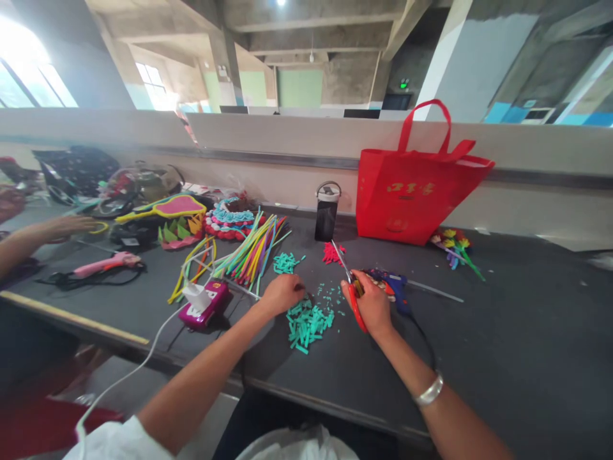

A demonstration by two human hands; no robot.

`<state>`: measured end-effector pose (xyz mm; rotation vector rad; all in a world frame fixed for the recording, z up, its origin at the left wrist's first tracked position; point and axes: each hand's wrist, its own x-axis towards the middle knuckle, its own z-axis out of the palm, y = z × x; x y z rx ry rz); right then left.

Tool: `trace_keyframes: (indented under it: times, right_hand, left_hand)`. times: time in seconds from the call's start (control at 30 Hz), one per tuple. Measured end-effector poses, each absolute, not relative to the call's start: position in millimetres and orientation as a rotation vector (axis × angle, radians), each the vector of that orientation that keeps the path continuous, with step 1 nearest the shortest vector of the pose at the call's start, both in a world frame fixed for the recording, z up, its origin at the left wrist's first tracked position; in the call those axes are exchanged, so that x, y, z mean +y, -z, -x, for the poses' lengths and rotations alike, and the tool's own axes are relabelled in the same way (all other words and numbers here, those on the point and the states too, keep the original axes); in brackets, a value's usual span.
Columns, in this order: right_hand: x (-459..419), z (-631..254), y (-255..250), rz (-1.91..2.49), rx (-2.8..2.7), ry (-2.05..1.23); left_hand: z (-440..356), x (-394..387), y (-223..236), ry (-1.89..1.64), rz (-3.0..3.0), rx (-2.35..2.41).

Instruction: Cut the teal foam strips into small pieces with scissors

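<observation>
My right hand (pixel 372 303) is wrapped round the red-handled scissors (pixel 355 300), whose blades point away from me toward a small pile of red cut pieces (pixel 331 253). Just at the upper left edge of a heap of teal cut strips (pixel 309 324), my left hand (pixel 282 295) has its fingers curled together. Whatever lies between those fingertips is hidden. Beyond this hand sits a smaller pile of teal bits (pixel 286 262). Tiny teal scraps (pixel 329 295) are scattered between the two hands.
A blue glue gun (pixel 400 291) lies beside my right hand. Left are a purple power socket (pixel 205 305), colourful pipe cleaners (pixel 253 252) and a pink glue gun (pixel 108 263). A tumbler (pixel 326 214) and red bag (pixel 407 191) stand behind. Another person's arm (pixel 52 228) reaches in.
</observation>
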<state>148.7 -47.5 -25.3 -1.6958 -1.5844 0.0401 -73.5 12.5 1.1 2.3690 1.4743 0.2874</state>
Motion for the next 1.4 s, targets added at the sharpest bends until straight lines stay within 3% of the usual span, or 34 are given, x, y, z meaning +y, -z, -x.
trace_keyframes:
  times: [0.4,0.83,1.13,1.4]
  right_hand:
    - [-47.1,-147.4,25.9,1.675,-1.584,-0.072]
    - [-49.6,-141.1,29.2,1.346,-1.465,-0.304]
    - [-54.2,-131.0,23.7,1.278,-1.485,-0.523]
    - [-52.1,-131.3,27.8,1.258,-1.541,-0.483]
  left_hand:
    - [63.0,-7.4,-1.4,-0.326,-2.526,1.247]
    - [32.7,14.9,0.0,-0.670,-1.530,0.892]
    - [31.3,12.6,9.6,-0.770,-1.293,0.817]
    - [29.7,9.2,11.1,-0.768,-1.317,0.772]
